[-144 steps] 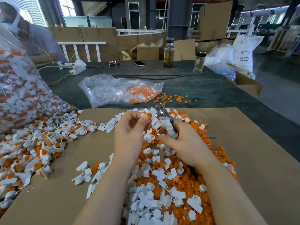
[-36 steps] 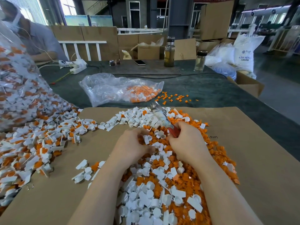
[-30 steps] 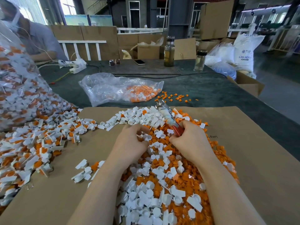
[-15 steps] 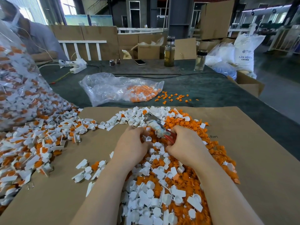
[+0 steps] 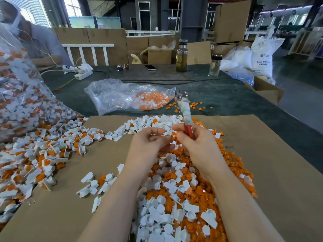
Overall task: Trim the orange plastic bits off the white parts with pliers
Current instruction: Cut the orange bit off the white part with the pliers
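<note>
I note the right hand (image 5: 195, 145) at frame centre gripping the pliers (image 5: 183, 109) by the red handles, head upright, clear of the pile. Left hand (image 5: 150, 145) pinches a white part (image 5: 167, 135) beside it, presumably presenting it for trimming above the cardboard-covered worktop (image 5: 262, 172).

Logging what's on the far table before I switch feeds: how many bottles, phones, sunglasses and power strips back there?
Bottles: 2, a taller one and a shorter one
Phones: 1
Sunglasses: 1
Power strips: 2, and, the second partly hidden
Total: 6
</note>
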Demonstrator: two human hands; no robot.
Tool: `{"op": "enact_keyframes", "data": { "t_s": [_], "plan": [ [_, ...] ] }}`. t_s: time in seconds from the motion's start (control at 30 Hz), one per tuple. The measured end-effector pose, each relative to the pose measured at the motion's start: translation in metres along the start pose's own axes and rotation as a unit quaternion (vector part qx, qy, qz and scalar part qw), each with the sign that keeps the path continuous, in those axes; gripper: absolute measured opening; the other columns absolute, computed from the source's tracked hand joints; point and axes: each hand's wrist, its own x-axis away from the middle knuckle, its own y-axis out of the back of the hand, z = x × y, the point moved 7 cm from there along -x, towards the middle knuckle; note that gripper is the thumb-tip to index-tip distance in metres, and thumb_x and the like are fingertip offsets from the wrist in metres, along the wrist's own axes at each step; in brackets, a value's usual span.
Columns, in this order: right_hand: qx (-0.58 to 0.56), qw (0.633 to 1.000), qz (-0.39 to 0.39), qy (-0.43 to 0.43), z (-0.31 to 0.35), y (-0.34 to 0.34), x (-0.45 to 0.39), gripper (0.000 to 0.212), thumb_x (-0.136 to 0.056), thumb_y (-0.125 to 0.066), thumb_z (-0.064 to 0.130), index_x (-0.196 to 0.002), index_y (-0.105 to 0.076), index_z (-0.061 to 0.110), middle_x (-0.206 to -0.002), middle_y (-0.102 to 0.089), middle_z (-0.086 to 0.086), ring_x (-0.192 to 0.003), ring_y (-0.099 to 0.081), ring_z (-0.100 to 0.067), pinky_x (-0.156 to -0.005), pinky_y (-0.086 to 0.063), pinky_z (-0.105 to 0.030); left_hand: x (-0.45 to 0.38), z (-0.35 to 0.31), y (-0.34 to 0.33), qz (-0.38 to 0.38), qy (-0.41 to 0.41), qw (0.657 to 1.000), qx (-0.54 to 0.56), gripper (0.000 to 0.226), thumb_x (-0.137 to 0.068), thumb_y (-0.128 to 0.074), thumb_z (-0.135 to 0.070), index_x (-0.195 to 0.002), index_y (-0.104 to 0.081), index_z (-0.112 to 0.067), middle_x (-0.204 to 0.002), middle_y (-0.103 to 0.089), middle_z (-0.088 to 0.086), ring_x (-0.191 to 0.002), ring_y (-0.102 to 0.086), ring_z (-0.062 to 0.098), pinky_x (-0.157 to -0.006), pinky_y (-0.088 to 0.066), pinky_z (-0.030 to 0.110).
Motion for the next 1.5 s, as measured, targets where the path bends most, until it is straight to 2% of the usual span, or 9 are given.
{"op": "enact_keyframes", "data": {
  "t_s": [0.17, 0.3, 0.43, 0.7, 0.8, 0.97, 1.23, 1.4, 1.5],
  "plan": [
    [-0.010, 1.000, 0.007, 0.014, 0.004, -0.003, 0.000, 0.020, -0.096, -0.057, 0.014, -0.094, -0.068, 0.030, -0.056, -0.059, 0.025, -0.053, -0.055, 0.008, -0.049, -0.039, -0.007, 0.004, -0.005, -0.004, 0.002, -0.015, 0.999, 0.031, 0.016, -0.087, -0.073, -0.008, -0.101, -0.075, -0.015, -0.082, -0.077, 0.009, -0.073, -0.075, 0.017, -0.064, -0.057, 0.020],
    [0.018, 1.000, -0.004, 0.022, 0.006, -0.003, 0.001, 0.017, -0.094, -0.061, 0.019, -0.098, -0.070, 0.033, -0.089, -0.069, 0.014, -0.084, -0.063, 0.003, -0.067, -0.047, -0.009, 0.006, -0.006, -0.002, -0.033, -0.017, 0.997, 0.070, 0.014, -0.084, -0.076, -0.007, -0.097, -0.073, -0.012, -0.078, -0.076, 0.011, -0.069, -0.075, 0.018, -0.059, -0.055, 0.019],
    [0.035, 0.999, 0.001, 0.033, 0.008, -0.007, 0.003, 0.020, -0.093, -0.062, 0.020, -0.092, -0.064, 0.040, -0.085, -0.067, 0.010, -0.078, -0.061, -0.001, -0.058, -0.047, -0.009, 0.006, -0.007, 0.000, -0.052, -0.013, 0.995, 0.080, 0.012, -0.080, -0.079, -0.006, -0.088, -0.069, -0.005, -0.076, -0.076, 0.012, -0.068, -0.075, 0.019, -0.057, -0.056, 0.020],
    [0.020, 0.998, -0.054, 0.028, 0.004, 0.000, 0.002, 0.009, -0.086, -0.072, 0.026, -0.086, -0.064, 0.030, -0.080, -0.069, 0.016, -0.077, -0.064, 0.003, -0.064, -0.047, -0.011, 0.007, -0.006, 0.006, -0.063, -0.006, 0.990, 0.125, 0.017, -0.075, -0.082, -0.012, -0.088, -0.073, -0.005, -0.082, -0.077, 0.012, -0.074, -0.075, 0.020, -0.061, -0.056, 0.021],
    [0.017, 0.997, -0.064, 0.038, 0.007, 0.002, 0.002, 0.011, -0.086, -0.072, 0.027, -0.083, -0.063, 0.034, -0.082, -0.068, 0.024, -0.078, -0.064, 0.006, -0.062, -0.048, -0.008, 0.007, -0.003, 0.006, -0.062, 0.004, 0.990, 0.122, 0.009, -0.079, -0.079, -0.009, -0.086, -0.074, -0.008, -0.081, -0.077, 0.013, -0.075, -0.076, 0.020, -0.062, -0.058, 0.022],
    [0.067, 0.992, -0.087, 0.070, 0.011, 0.002, 0.004, 0.006, -0.088, -0.069, 0.028, -0.094, -0.066, 0.029, -0.082, -0.069, 0.014, -0.080, -0.064, 0.004, -0.064, -0.047, -0.008, 0.006, -0.001, 0.002, -0.055, 0.017, 0.992, 0.111, 0.006, -0.084, -0.075, -0.004, -0.089, -0.073, -0.005, -0.079, -0.076, 0.014, -0.076, -0.076, 0.021, -0.068, -0.060, 0.026],
    [0.097, 0.982, -0.122, 0.107, 0.018, 0.003, 0.008, 0.009, -0.088, -0.070, 0.027, -0.093, -0.062, 0.027, -0.077, -0.063, 0.018, -0.079, -0.059, 0.010, -0.062, -0.042, -0.003, 0.008, -0.005, -0.002, -0.045, 0.009, 0.991, 0.124, 0.016, -0.080, -0.077, -0.002, -0.095, -0.071, 0.001, -0.080, -0.076, 0.018, -0.074, -0.076, 0.021, -0.062, -0.058, 0.022],
    [0.112, 0.974, -0.147, 0.129, 0.022, 0.003, 0.012, 0.011, -0.088, -0.070, 0.026, -0.094, -0.061, 0.025, -0.073, -0.058, 0.019, -0.074, -0.055, 0.014, -0.060, -0.039, -0.002, 0.010, -0.012, -0.001, -0.052, -0.029, 0.992, 0.107, 0.011, -0.079, -0.078, -0.001, -0.088, -0.073, -0.003, -0.078, -0.076, 0.015, -0.073, -0.076, 0.023, -0.065, -0.060, 0.024],
    [0.123, 0.971, -0.156, 0.131, 0.023, 0.004, 0.013, 0.014, -0.087, -0.070, 0.027, -0.095, -0.059, 0.028, -0.077, -0.058, 0.021, -0.083, -0.056, 0.013, -0.063, -0.041, -0.001, 0.012, -0.015, -0.002, -0.061, -0.053, 0.994, 0.067, 0.008, -0.079, -0.079, -0.003, -0.085, -0.075, -0.007, -0.076, -0.077, 0.010, -0.073, -0.076, 0.021, -0.065, -0.059, 0.023]
  ]
}}
